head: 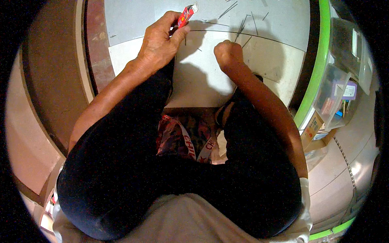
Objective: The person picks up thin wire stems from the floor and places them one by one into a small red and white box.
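Between the thumb and fingers of my left hand (162,38) is a small red carton (186,16), tilted, its white-lined top flap raised. What the carton holds cannot be made out. My right hand (228,54) is closed in a fist over the white surface, to the right of the carton. A small bunch of thin dark sticks (240,29) runs up from the far side of this fist; the fingers hide their near ends. More thin dark sticks (228,9) lie scattered on the grey sheet (130,24) beyond both hands.
A white board (200,94) lies before my bent knees, adjoining the grey sheet. At right, past a curved green edge (313,73), stand clear plastic containers (329,94) and a cardboard box (313,129). Brown wooden panels (63,60) border the left. Patterned red cloth (171,133) shows between my legs.
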The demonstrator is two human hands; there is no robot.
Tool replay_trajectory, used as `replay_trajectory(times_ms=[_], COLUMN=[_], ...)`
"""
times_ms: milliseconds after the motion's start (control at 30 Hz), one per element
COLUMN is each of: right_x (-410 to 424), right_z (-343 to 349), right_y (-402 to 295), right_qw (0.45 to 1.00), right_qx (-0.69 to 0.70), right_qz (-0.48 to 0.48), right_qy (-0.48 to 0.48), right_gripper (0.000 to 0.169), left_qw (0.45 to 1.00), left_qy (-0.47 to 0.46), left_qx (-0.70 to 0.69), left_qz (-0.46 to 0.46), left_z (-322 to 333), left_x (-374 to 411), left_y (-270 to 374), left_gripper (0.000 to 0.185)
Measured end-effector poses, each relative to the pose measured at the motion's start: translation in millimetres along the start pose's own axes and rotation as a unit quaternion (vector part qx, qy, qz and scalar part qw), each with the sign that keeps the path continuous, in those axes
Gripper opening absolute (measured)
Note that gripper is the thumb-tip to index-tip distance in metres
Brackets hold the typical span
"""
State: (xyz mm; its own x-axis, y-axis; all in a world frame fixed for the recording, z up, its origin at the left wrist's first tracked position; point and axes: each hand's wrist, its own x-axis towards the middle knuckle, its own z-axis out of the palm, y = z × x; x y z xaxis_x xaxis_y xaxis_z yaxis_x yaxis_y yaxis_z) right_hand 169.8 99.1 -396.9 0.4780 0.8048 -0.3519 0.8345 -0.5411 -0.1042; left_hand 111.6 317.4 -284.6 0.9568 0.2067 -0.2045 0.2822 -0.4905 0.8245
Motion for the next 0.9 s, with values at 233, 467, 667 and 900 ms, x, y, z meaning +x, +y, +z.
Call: replay_trajectory(times_ms=[233,467,667,900], right_x=[-13.3,-12.7,-48.6,-62.1], right_z=[-35.7,-31.5,-10.1,20.2], right_y=[21.3,21.0,51.6,52.0], right_qw=[0.991,0.988,0.969,0.971], right_qx=[0.062,0.119,0.166,0.166], right_qz=[0.117,0.102,0.174,0.015], right_qy=[0.017,-0.014,0.053,0.173], right_gripper=[0.011,0.019,0.019,0.016], left_qw=[1.000,1.000,1.000,0.999], left_qy=[-0.013,-0.018,-0.013,-0.027], left_qx=[0.018,0.011,0.023,-0.007], left_qz=[-0.005,-0.008,-0.016,-0.035], left_z=[0.4,-0.5,-0.6,0.5], left_x=[1.0,0.4,0.0,-2.6], left_y=[1.1,2.2,5.3,7.3], left_gripper=[0.020,0.022,0.022,0.021])
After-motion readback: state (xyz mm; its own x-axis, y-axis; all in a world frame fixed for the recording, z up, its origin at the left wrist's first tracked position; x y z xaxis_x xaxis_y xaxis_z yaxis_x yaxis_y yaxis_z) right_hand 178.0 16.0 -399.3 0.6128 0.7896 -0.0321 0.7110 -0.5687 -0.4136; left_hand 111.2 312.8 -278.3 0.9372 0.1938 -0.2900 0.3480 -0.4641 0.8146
